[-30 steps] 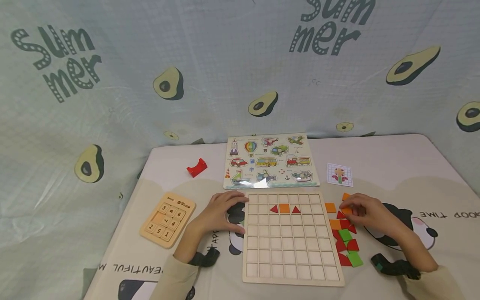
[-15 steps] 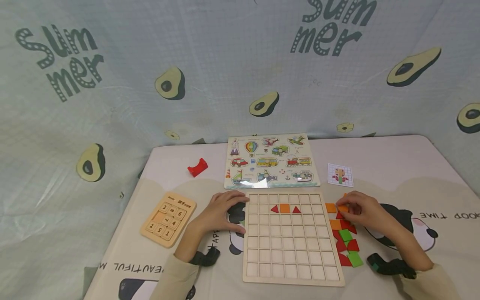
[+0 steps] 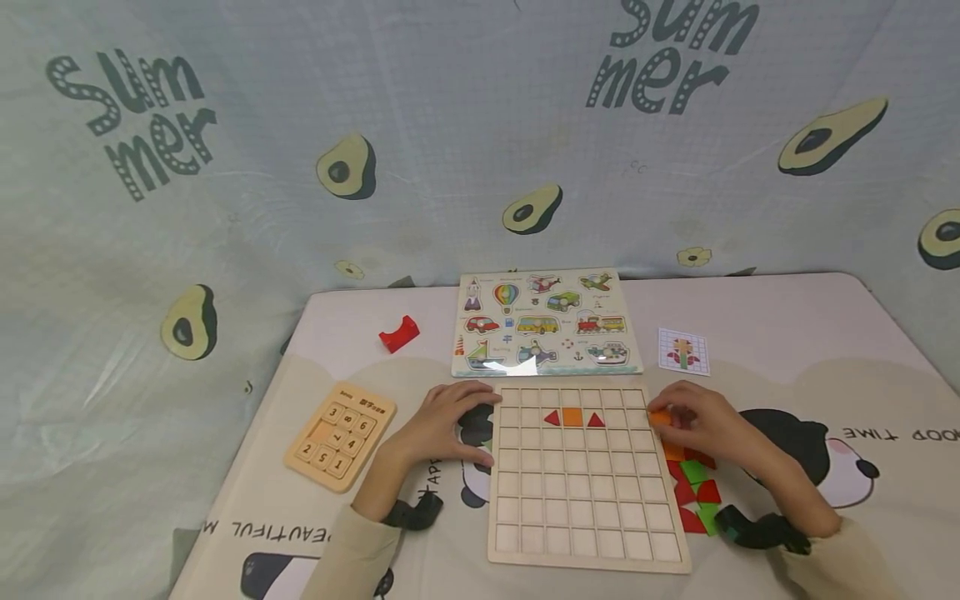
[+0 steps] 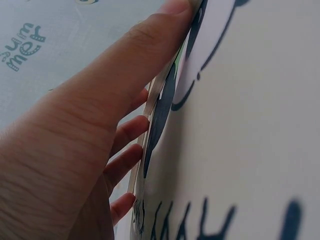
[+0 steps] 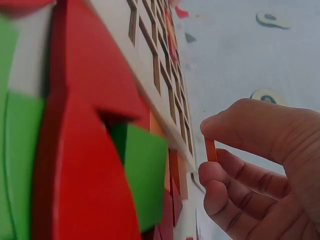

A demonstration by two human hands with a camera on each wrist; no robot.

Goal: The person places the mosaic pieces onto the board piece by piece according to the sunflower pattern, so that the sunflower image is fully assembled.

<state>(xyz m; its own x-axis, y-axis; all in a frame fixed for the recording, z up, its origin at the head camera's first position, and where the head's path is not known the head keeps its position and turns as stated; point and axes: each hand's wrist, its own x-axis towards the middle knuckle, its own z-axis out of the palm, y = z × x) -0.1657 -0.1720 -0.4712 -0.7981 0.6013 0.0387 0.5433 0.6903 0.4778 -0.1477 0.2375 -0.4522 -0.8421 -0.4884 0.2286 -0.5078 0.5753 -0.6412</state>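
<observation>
A pale wooden grid board [image 3: 551, 484] lies at the table's centre. In its second row from the top sit an orange square tile [image 3: 572, 417] and a red triangle [image 3: 553, 418] on either side of it. My left hand [image 3: 442, 425] rests against the board's left edge, thumb and fingertips touching the side in the left wrist view. Between thumb and fingers, my right hand [image 3: 705, 423] pinches an orange tile [image 5: 211, 150], held up beside the board's right edge. Red tiles [image 5: 90, 165] and green tiles [image 5: 145, 175] lie under and in front of that hand, which partly hides them.
Behind the board lies a vehicle puzzle [image 3: 547, 321], with a small pattern card [image 3: 683, 352] to its right. A wooden number puzzle [image 3: 341, 437] lies left of my left hand. Farther back is a red notched piece [image 3: 399, 334]. A printed curtain hangs behind the table.
My right hand has moved left with the orange tile, from over the loose pieces to the board's right edge. The left hand keeps its place on the board.
</observation>
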